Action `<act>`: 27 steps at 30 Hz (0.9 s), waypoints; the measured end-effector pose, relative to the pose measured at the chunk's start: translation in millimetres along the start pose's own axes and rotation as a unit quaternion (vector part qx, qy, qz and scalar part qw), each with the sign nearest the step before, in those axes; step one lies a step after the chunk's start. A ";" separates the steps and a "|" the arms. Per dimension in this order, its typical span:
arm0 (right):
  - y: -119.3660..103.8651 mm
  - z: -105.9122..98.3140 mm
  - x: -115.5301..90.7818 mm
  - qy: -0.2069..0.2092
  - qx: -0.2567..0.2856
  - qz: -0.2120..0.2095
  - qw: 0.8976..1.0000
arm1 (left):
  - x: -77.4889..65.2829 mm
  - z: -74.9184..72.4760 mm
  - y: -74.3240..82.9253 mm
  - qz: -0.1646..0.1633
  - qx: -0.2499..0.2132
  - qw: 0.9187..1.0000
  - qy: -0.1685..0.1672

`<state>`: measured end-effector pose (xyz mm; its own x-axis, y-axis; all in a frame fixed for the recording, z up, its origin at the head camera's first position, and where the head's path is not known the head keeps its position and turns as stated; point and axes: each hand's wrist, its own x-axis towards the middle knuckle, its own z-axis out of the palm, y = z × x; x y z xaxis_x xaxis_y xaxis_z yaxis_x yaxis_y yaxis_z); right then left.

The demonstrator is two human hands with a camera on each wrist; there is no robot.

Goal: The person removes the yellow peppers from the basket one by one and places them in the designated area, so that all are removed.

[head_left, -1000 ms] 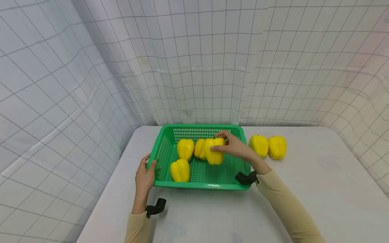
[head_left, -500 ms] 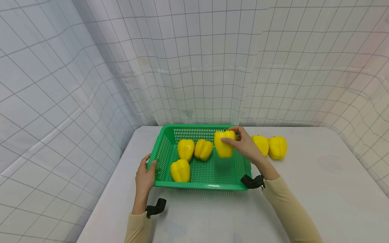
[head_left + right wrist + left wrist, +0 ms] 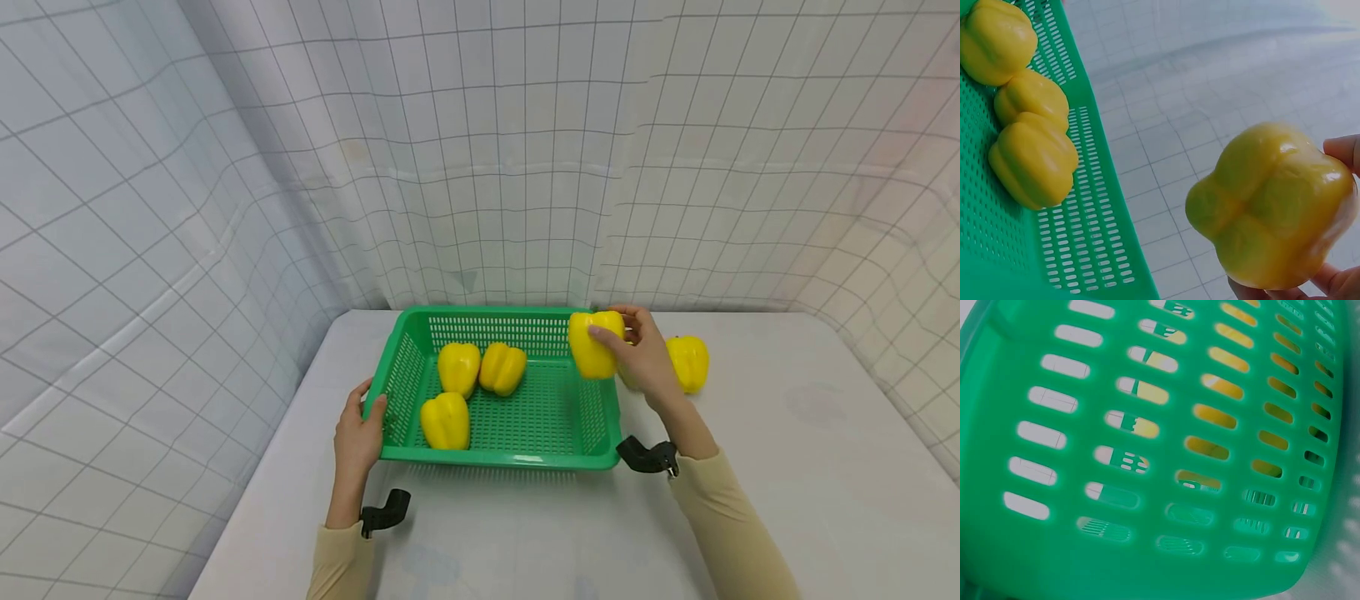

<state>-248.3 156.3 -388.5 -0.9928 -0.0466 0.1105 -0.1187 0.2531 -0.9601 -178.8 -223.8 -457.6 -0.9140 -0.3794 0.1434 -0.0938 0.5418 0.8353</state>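
Note:
A green plastic basket (image 3: 498,459) stands on the table with three yellow bell peppers inside, among them one at the front left (image 3: 446,422). My left hand (image 3: 358,437) grips the basket's left rim, thumb over the edge; in the left wrist view the slotted basket wall (image 3: 1147,494) fills the picture and the hand is out of sight. Above the basket's right rim, my right hand (image 3: 647,358) holds another yellow bell pepper (image 3: 595,346) between thumb and fingers. The right wrist view shows that held pepper (image 3: 1272,206) from its lobed end, with fingertips around it.
Right of the basket, a yellow bell pepper (image 3: 689,364) lies on the white table (image 3: 795,467). A second one beside it is mostly hidden behind my right hand. A white gridded cloth (image 3: 510,167) hangs behind and at the sides.
My right hand has carried its pepper rightward and slightly away, from over the basket's middle to its right rim. The left hand and basket have stayed put.

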 end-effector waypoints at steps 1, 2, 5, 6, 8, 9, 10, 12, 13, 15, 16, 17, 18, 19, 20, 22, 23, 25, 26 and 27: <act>1.2 -2.3 -0.6 0.012 0.000 -0.001 1.000 | 0.0 0.0 -0.2 0.001 -0.001 1.000 0.001; 2.3 -4.5 -1.1 0.023 0.004 -0.002 1.000 | 0.1 -0.1 -0.2 0.000 0.000 1.000 0.001; 6.2 -10.6 -2.1 0.049 0.016 -0.008 0.999 | 0.0 -0.5 -0.2 0.001 -0.003 1.000 0.003; 7.5 -12.5 -2.2 0.057 0.018 -0.008 0.998 | 0.0 -0.7 -0.2 -0.001 -0.003 1.000 0.002; 10.0 -16.1 -2.1 0.073 0.024 -0.010 0.997 | -0.1 -0.9 0.1 -0.003 -0.003 1.000 0.002; 11.3 -18.0 -1.9 0.081 0.023 -0.010 0.996 | -0.1 -0.8 0.0 -0.002 -0.003 1.000 0.002; 12.7 -19.9 -1.7 0.090 0.022 -0.009 0.996 | 0.0 -0.7 0.0 -0.002 -0.003 1.000 0.001; 14.6 -23.7 -1.3 0.110 0.016 -0.007 0.994 | 0.1 -0.7 -0.3 -0.001 -0.001 1.000 0.001; 15.8 -25.8 -1.1 0.118 0.012 -0.006 0.993 | 0.0 -0.7 -0.3 0.000 0.000 1.000 0.001; 18.5 -30.4 -0.4 0.133 0.008 -0.006 0.991 | 0.1 -0.7 -0.4 0.002 0.000 1.000 0.001; 20.1 -32.8 -0.1 0.141 0.008 -0.007 0.990 | 0.0 -0.7 -0.4 0.002 0.001 1.000 0.001; 21.9 -35.5 0.3 0.147 0.008 -0.007 0.989 | 0.0 -0.7 -0.2 0.001 0.002 1.000 0.001; 24.0 -38.4 0.5 0.152 0.008 -0.007 0.988 | -0.1 -0.5 0.0 0.001 0.002 1.000 0.001; 26.0 -41.4 0.7 0.157 0.010 -0.005 0.988 | 0.0 -0.3 0.1 0.000 0.002 1.000 0.001; 28.4 -44.5 1.1 0.163 0.014 -0.003 0.987 | 0.2 0.0 0.1 -0.001 0.001 1.000 0.002; 32.7 -50.9 1.6 0.173 0.020 0.006 0.985 | 0.1 0.5 0.3 -0.001 -0.001 1.000 0.003; 34.7 -54.3 1.9 0.179 0.023 0.013 0.983 | 0.2 0.8 0.5 0.000 -0.002 1.000 0.003; 38.5 -61.2 2.6 0.193 0.028 0.023 0.981 | 0.4 1.2 0.1 -0.001 -0.005 1.000 0.003; 40.3 -64.8 3.1 0.200 0.033 0.027 0.979 | 0.4 1.1 0.1 -0.001 -0.006 1.000 0.002; 41.9 -68.4 3.4 0.208 0.035 0.031 0.977 | 0.3 1.1 0.1 -0.001 -0.008 1.000 0.001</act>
<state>-257.8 232.9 -410.9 -0.9203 0.3678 0.1331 -0.0719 0.1754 -0.9819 -179.5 -223.0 -458.1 -0.9128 -0.3827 0.1424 -0.0903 0.5293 0.8436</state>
